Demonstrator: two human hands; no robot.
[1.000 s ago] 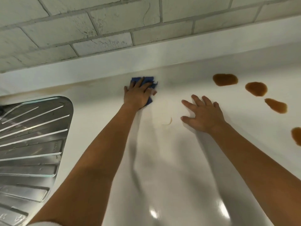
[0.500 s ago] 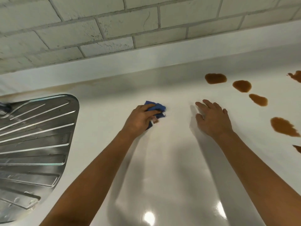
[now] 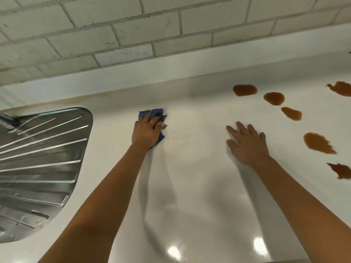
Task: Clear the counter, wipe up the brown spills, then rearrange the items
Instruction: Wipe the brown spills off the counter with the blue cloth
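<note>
My left hand (image 3: 145,132) presses a crumpled blue cloth (image 3: 154,113) flat onto the white counter (image 3: 190,186), fingers spread over it and the thumb curled round its right edge. My right hand (image 3: 247,145) rests palm-down on the counter with straight fingers, holding nothing. Several brown spills lie to the right: one near the back (image 3: 245,90), a second (image 3: 274,98), a third (image 3: 291,113), a larger one (image 3: 318,143) and others at the right edge (image 3: 341,170). A faint thin mark (image 3: 177,138) shows between my hands.
A steel sink drainboard (image 3: 41,158) with raised ribs fills the left side. A white upstand (image 3: 171,73) and a pale brick wall (image 3: 133,31) run along the back. A faint yellowish stain (image 3: 76,100) lines the back edge by the sink.
My left hand has moved the cloth away from me towards the back after pulling it nearer half a second ago. My right hand has stayed flat in about the same place.
</note>
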